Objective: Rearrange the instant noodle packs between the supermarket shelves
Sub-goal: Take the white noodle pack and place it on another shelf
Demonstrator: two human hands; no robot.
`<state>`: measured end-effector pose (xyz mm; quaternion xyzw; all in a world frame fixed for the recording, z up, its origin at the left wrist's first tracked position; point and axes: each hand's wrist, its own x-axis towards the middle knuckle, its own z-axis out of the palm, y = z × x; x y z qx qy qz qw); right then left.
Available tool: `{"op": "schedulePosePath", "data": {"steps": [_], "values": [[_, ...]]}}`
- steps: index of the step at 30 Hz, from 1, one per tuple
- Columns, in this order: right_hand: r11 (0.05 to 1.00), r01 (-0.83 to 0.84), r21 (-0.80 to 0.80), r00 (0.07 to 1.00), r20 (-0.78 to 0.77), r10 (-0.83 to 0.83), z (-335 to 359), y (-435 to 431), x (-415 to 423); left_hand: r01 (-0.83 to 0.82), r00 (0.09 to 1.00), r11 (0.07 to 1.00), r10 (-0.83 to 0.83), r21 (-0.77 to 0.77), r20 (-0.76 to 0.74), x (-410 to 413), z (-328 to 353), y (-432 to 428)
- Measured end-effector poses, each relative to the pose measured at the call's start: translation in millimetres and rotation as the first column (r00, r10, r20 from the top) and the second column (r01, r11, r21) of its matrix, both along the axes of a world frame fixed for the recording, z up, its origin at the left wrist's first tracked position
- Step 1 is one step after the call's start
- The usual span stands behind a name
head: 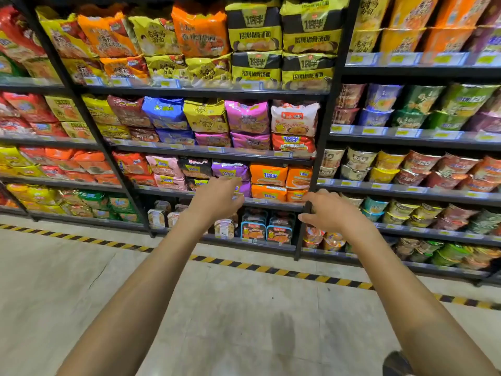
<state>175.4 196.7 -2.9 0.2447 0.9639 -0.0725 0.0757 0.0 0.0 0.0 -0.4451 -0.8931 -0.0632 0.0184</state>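
Black supermarket shelves hold rows of instant noodle packs. On the third shelf down, a purple pack stands next to orange packs. My left hand reaches out in front of the purple pack, fingers apart, holding nothing; whether it touches the pack is unclear. My right hand hovers to the right, in front of the black upright post, fingers loosely spread and empty. Pink packs and a white-red pack sit one shelf higher.
Black-yellow packs fill the top shelf. Cup and bowl noodles fill the right bay. Boxed noodles sit on the lowest shelf. A yellow-black hazard stripe runs along the grey floor before the shelves.
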Motion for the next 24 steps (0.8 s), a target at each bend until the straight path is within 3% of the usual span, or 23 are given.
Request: {"op": "schedulePosePath", "data": {"steps": [16, 24], "values": [[0.993, 0.109, -0.036, 0.994, 0.025, -0.108, -34.8, 163.7, -111.7, 0.07, 0.984, 0.995, -0.058, -0.068, 0.169, -125.9, -38.5, 191.3], [0.98, 0.199, 0.02, 0.964, -0.185, -0.192, -39.5, 237.1, -213.2, 0.062, 0.946, 0.984, -0.112, 0.169, 0.304, -232.9, -54.1, 282.6]]}}
